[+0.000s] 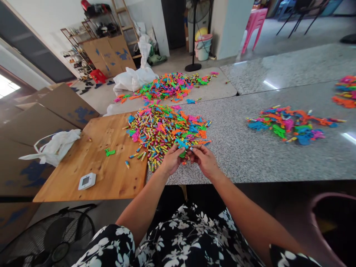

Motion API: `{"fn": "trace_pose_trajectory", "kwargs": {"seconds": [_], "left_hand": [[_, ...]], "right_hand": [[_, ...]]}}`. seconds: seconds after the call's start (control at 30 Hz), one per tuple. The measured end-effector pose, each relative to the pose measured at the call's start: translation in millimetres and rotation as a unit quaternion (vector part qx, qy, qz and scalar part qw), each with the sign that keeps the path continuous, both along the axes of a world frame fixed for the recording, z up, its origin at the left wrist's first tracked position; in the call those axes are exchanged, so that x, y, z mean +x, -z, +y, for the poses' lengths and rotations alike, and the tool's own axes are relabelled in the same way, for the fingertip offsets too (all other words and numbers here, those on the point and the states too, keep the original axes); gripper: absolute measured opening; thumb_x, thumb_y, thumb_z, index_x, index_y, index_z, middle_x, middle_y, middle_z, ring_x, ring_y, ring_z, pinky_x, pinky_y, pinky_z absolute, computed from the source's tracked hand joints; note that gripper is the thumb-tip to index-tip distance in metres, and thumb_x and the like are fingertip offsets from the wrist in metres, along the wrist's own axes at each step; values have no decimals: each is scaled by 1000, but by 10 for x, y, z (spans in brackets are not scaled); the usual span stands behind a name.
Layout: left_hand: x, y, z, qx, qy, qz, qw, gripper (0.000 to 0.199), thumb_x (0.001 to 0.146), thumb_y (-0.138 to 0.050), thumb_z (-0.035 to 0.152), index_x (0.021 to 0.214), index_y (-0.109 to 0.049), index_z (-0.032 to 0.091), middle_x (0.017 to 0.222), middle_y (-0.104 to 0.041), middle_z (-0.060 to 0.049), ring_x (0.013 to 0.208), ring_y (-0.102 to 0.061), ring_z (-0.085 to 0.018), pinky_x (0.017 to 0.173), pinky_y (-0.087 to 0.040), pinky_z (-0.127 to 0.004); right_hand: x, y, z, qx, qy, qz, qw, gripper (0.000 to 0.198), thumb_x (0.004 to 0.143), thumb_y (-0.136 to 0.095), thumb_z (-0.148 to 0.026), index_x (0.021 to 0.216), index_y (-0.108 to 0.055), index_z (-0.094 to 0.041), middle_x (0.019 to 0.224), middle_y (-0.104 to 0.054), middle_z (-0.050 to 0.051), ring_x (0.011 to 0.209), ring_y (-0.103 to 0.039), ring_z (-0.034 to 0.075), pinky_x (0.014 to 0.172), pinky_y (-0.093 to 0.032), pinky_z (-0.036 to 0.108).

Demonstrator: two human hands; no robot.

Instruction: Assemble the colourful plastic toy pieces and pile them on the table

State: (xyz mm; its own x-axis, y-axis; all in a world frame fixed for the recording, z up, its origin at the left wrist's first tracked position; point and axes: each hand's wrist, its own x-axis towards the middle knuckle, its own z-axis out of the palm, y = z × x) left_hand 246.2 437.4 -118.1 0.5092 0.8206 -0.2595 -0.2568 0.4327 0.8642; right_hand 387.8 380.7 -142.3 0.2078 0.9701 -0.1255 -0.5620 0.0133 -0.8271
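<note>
Just above the near edge of the heap, my left hand (pixel 172 160) grips a light-blue plastic toy gun (pixel 181 143) between thumb and fingers. A green piece shows below it, partly covered by the fingers. Close beside it, my right hand (pixel 205 160) is closed in a pinch at the toy's right end. A small whitish tip shows at those fingers, but I cannot make out the piece. Past both hands spreads a heap of small printed tubes (pixel 151 139), mixed with pink, green, orange and blue plastic toys (pixel 191 124).
A wooden board (pixel 111 174) on the left carries a green toy gun (pixel 110 152), a white device with a screen (pixel 87 181) and a white plastic bag (pixel 57 146). Another heap (pixel 167 85) lies farther back. More toys (pixel 289 124) lie on the speckled tabletop (pixel 236 155) at right.
</note>
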Motion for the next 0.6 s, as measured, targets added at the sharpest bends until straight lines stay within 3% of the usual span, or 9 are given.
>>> {"fn": "trace_pose_trajectory", "kwargs": {"seconds": [0.27,0.6], "left_hand": [[88,7,-65,48,-17,12,999,45,76,-86,50,95,-59,19,86,-65,-1,71,-60,-12,59,-44,-24],[118,32,-65,32,-10,19,999,39,77,-85,46,96,-65,18,88,-67,-3,76,-61,-14,67,-49,-28]], "right_hand": [[18,-20,-42,31,27,-6,999,31,81,-80,-48,92,-66,-23,74,-69,-3,50,-57,10,49,-49,25],[49,-26,-59,20,53,-36,998,34,82,-79,-53,91,-64,-23,71,-67,-3,49,-54,10,47,-47,24]]}}
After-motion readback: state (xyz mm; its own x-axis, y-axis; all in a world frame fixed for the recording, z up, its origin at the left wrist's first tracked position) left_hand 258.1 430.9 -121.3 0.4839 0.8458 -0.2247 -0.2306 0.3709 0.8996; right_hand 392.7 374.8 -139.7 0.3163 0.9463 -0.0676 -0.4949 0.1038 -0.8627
